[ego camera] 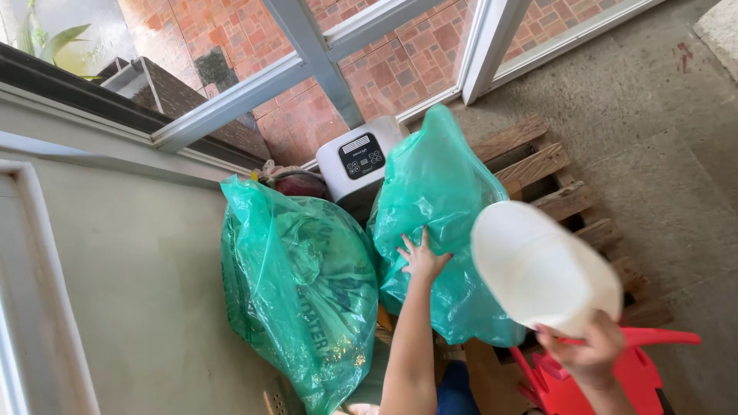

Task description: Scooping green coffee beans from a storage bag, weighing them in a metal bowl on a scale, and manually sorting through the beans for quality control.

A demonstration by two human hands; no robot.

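My left hand (421, 257) presses flat, fingers spread, against the side of a full green plastic bag (442, 200) that stands upright on the wooden pallet (550, 180). My right hand (588, 352) grips a large white plastic jug (538, 269) from below, its base turned toward the camera. A second, bigger green plastic bag (300, 288) stands to the left, against the wall.
A white appliance with a dark control panel (360, 157) sits behind the bags by the glass wall with its grey frame (307, 46). A red plastic stool (623, 376) is below the jug. Concrete floor (669, 131) lies right; a pale wall (131, 292) left.
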